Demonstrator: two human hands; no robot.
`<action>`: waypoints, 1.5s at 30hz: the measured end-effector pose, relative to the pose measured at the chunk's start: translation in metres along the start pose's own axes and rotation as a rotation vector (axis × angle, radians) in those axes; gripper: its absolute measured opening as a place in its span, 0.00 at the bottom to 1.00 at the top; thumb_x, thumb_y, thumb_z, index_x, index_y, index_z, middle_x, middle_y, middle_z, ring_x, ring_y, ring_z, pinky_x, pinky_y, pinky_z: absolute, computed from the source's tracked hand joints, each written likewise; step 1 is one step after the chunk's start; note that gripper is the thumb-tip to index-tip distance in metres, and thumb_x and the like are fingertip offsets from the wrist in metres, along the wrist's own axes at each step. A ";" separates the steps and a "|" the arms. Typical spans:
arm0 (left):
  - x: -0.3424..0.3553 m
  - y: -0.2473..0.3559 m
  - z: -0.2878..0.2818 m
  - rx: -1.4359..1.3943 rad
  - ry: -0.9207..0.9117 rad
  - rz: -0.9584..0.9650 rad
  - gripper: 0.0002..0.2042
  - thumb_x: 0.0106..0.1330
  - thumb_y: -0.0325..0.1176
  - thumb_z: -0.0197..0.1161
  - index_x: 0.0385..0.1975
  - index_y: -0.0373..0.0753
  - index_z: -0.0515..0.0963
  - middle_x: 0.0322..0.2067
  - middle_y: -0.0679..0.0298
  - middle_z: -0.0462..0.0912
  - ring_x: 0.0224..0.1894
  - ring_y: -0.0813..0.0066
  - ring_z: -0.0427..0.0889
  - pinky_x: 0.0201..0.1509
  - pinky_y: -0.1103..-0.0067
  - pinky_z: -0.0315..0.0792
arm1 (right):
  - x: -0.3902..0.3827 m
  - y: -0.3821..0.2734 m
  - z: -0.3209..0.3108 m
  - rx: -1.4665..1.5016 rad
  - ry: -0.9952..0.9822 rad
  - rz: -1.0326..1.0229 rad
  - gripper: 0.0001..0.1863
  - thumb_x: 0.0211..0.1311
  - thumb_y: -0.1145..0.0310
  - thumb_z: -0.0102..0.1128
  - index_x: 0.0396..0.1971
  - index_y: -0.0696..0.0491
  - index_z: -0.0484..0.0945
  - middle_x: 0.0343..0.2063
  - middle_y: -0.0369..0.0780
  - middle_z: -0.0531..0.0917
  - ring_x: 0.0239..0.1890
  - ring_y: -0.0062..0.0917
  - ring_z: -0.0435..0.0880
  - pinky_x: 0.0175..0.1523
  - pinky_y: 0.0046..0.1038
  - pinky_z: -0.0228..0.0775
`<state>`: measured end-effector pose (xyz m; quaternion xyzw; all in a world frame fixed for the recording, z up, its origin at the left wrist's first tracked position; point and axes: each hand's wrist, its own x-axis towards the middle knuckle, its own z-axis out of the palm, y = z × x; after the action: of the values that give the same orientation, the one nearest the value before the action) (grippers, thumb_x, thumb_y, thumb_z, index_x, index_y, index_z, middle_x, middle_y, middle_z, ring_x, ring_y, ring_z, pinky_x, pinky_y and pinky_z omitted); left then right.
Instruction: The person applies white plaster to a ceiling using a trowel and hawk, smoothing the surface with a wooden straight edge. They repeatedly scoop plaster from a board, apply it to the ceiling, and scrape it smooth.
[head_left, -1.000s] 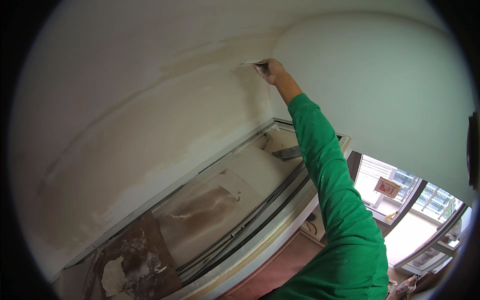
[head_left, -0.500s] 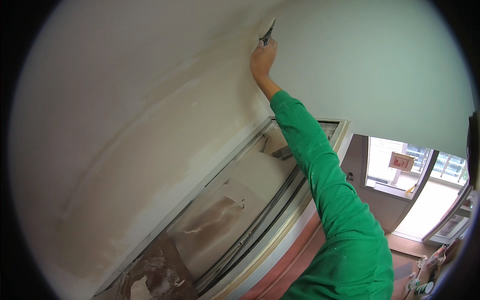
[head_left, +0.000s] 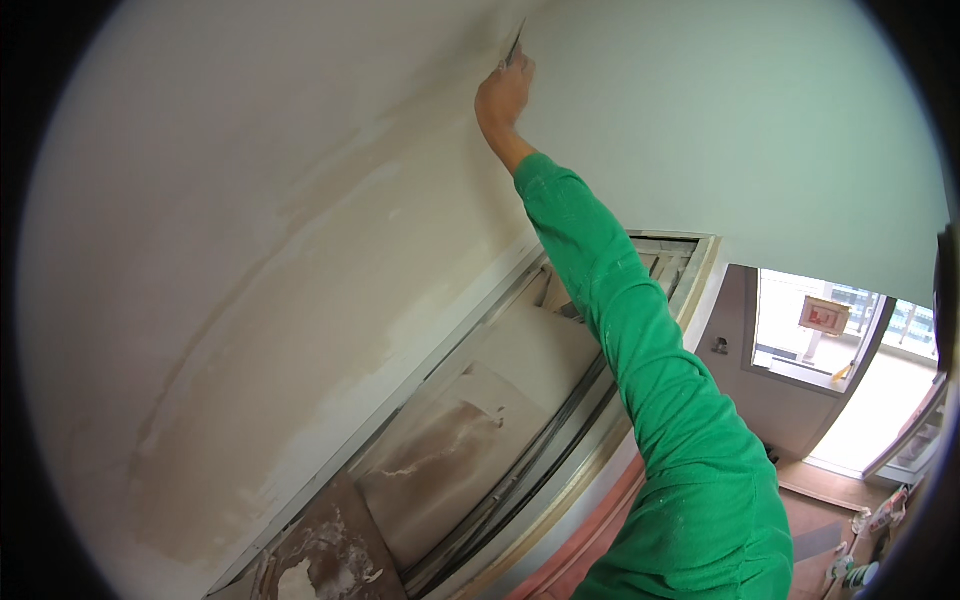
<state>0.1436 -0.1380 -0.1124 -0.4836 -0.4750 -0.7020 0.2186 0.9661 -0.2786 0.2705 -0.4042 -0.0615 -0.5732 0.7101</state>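
I see my right hand [head_left: 503, 97] raised high at the end of a green sleeve [head_left: 640, 340], fingers wrapped tight around the handle of a putty knife [head_left: 514, 45]. The blade points up and slightly right, and its tip meets the surface right at the corner line where the beige-patched wall [head_left: 300, 300] joins the smoother pale wall [head_left: 760, 130] on the right. I cannot tell how much of the blade lies flat against the plaster; it is thin and small from here.

My left hand does not show anywhere in the view.

The wall to the left carries broad tan patches of filler, with a long curved seam running down toward the lower left. Below the arm sits a recessed frame with sliding tracks [head_left: 540, 440], its panel [head_left: 450, 450] smeared with brown and white streaks. At the lower left edge of that frame lies a dark board [head_left: 320, 560] spotted with white compound. Far right, a bright window [head_left: 830, 330] shows beyond a doorway, and a reddish-brown floor [head_left: 810, 500] lies below it.
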 end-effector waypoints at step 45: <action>0.103 -0.126 -0.113 -1.190 0.084 -1.296 0.11 0.68 0.28 0.49 0.47 0.31 0.71 0.42 0.62 0.79 0.44 0.74 0.78 0.48 0.79 0.74 | -0.626 -0.415 -0.208 1.370 -2.295 -0.834 0.30 0.40 0.89 0.42 0.46 0.52 0.79 0.45 0.45 0.80 0.51 0.39 0.75 0.62 0.36 0.62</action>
<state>-0.0506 -0.1646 -0.0879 -0.1265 -0.2030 -0.8361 -0.4937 0.3195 0.0593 -0.0036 -0.1712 -0.9791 0.0501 0.0977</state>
